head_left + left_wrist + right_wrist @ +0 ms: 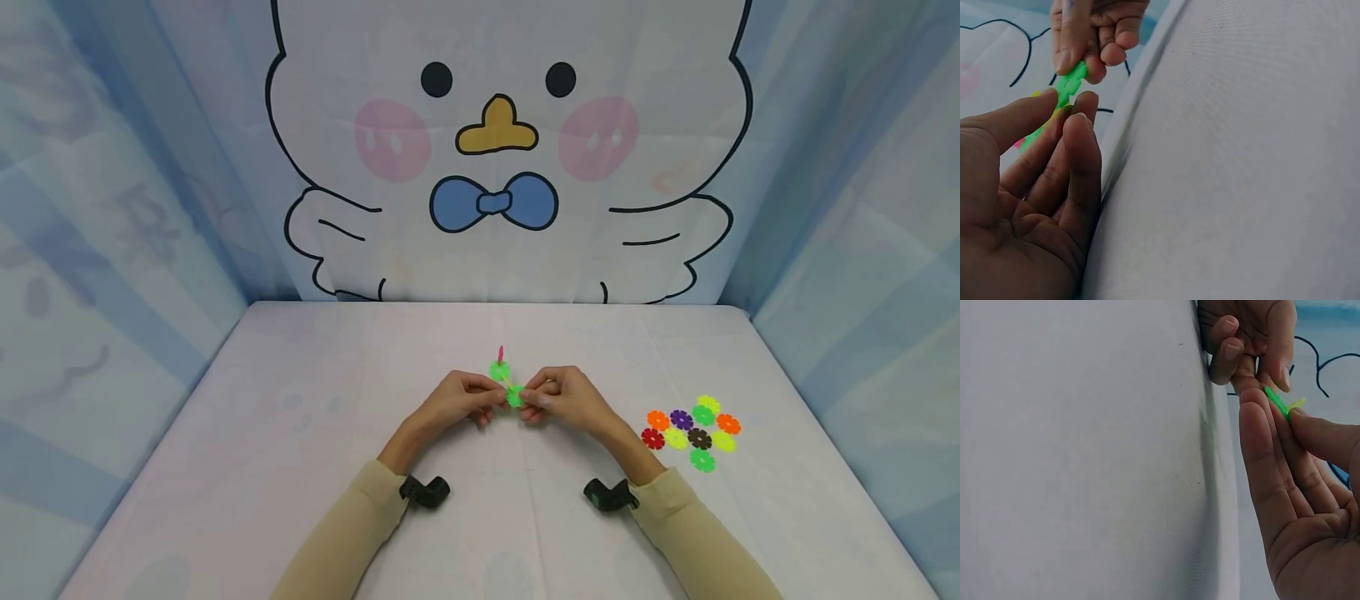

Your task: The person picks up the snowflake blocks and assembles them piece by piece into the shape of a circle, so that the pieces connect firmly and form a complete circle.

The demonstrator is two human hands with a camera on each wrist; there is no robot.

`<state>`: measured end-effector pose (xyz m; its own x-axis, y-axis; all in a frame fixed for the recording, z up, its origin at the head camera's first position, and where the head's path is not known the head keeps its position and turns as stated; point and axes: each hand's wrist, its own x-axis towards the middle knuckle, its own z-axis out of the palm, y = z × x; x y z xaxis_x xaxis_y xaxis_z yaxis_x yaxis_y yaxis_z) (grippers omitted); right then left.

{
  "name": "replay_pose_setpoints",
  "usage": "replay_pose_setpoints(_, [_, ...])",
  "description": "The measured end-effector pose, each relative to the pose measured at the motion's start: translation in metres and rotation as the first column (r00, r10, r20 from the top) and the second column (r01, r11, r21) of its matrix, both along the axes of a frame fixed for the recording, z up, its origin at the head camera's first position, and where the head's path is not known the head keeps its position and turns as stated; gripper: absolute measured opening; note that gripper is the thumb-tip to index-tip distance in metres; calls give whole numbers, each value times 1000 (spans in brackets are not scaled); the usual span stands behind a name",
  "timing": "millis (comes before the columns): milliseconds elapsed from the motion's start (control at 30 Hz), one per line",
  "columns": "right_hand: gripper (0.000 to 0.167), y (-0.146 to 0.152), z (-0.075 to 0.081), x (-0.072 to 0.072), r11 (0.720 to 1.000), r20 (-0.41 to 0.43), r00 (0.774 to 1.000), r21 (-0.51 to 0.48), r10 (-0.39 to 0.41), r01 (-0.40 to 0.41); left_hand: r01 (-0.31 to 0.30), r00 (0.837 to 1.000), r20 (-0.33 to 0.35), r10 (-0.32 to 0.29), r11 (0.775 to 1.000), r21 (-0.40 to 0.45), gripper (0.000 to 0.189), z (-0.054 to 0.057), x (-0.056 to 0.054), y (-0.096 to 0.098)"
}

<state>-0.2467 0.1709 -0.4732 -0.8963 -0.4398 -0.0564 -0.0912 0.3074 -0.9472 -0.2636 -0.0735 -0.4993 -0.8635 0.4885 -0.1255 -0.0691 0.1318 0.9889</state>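
Note:
Between the two hands is a short chain of joined notched plastic discs. The lower green disc (pixel 515 397) is pinched from the right by the thumb and fingers of my right hand (pixel 564 395). On its other side, my left hand (pixel 467 397) pinches the chain with thumb and fingertips, which partly cover it. A yellow disc (pixel 507 382), seen nearly edge-on, links it to an upper green disc (pixel 499 370). From the top a pink disc (pixel 501 353) stands up, also edge-on. In the right wrist view the green disc (pixel 1277 403) shows as a thin edge.
Several loose discs lie flat at the right of the white table (pixel 480 533), among them a purple disc (pixel 681 419), a red disc (pixel 652 438) and a green disc (pixel 702 460). A cartoon-printed curtain (pixel 495 258) hangs behind the table, with more fabric at both sides.

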Motion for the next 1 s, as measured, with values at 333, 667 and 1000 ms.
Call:
replay_pose_setpoints(333, [21, -5, -3, 1, 1000, -2, 1000, 22, -2, 2, -2, 1000, -9, 1, 999, -44, 25, 2, 2, 1])
replay_pose_setpoints(667, [18, -6, -2, 2, 997, -30, 1000, 82, 6, -4, -22, 1000, -5, 22, 998, -52, 25, 0, 1, 0])
replay_pose_setpoints(1000, [16, 13, 6, 1, 984, -73, 997, 179, 4, 10, -34, 999, 19, 34, 999, -27, 21, -1, -1, 0])
